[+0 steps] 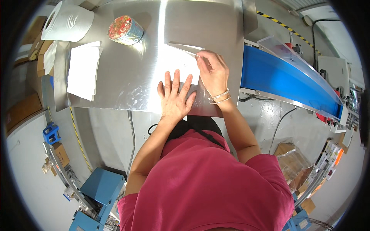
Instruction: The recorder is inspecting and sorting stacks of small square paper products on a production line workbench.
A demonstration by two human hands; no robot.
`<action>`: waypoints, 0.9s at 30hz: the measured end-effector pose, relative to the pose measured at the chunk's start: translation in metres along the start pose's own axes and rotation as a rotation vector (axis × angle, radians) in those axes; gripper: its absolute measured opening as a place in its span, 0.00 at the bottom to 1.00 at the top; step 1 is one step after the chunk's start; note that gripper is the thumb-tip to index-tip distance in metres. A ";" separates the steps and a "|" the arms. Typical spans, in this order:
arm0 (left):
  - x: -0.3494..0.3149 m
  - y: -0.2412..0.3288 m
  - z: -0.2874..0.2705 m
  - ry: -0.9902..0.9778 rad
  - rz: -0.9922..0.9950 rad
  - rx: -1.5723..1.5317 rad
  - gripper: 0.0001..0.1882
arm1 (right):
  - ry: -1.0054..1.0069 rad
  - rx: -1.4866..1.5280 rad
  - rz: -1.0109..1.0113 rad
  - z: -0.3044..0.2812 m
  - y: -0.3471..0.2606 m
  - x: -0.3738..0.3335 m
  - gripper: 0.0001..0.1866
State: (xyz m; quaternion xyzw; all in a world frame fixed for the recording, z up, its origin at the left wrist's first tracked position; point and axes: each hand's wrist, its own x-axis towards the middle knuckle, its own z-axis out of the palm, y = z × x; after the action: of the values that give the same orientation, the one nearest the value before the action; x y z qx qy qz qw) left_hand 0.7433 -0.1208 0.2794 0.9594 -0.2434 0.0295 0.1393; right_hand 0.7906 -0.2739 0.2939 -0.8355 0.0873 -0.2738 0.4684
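Observation:
A white paper sheet (181, 63) lies on the steel tabletop (127, 77) in front of me, partly washed out by glare. My left hand (175, 98) is spread flat, with its fingertips on the sheet's near part. At the sheet's far right corner, my right hand (214, 73) pinches the paper between thumb and forefinger. The far edge is raised there and casts a thin grey shadow line. Whether the sheet is single or folded I cannot tell. Two bangles (219, 96) circle my right wrist.
To the left lies a stack of white sheets (83, 71). Behind it are a large white roll (69, 22) and a tin-like cylinder (126, 30) with a red, speckled top. A blue conveyor belt (285, 77) with a clear side guard adjoins the table's right edge.

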 end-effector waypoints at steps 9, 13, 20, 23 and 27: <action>-0.001 0.001 -0.001 0.002 0.001 -0.021 0.29 | -0.130 0.330 0.307 0.000 0.005 -0.005 0.13; -0.002 0.001 -0.002 0.001 -0.002 -0.025 0.29 | -0.174 0.441 0.380 0.001 0.004 -0.007 0.16; 0.000 -0.002 -0.003 0.011 -0.001 -0.029 0.29 | -0.179 0.461 0.357 0.004 -0.001 -0.006 0.20; 0.002 -0.003 -0.003 0.014 0.002 -0.022 0.29 | -0.219 0.458 0.357 0.004 -0.005 -0.006 0.22; 0.001 -0.001 0.001 0.102 0.007 -0.097 0.32 | -0.217 0.409 0.280 -0.001 -0.004 -0.006 0.24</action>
State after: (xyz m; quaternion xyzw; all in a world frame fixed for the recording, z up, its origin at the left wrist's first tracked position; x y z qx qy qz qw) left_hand 0.7448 -0.1204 0.2780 0.9479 -0.2405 0.0672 0.1976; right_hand 0.7843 -0.2694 0.2955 -0.7278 0.0943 -0.1273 0.6672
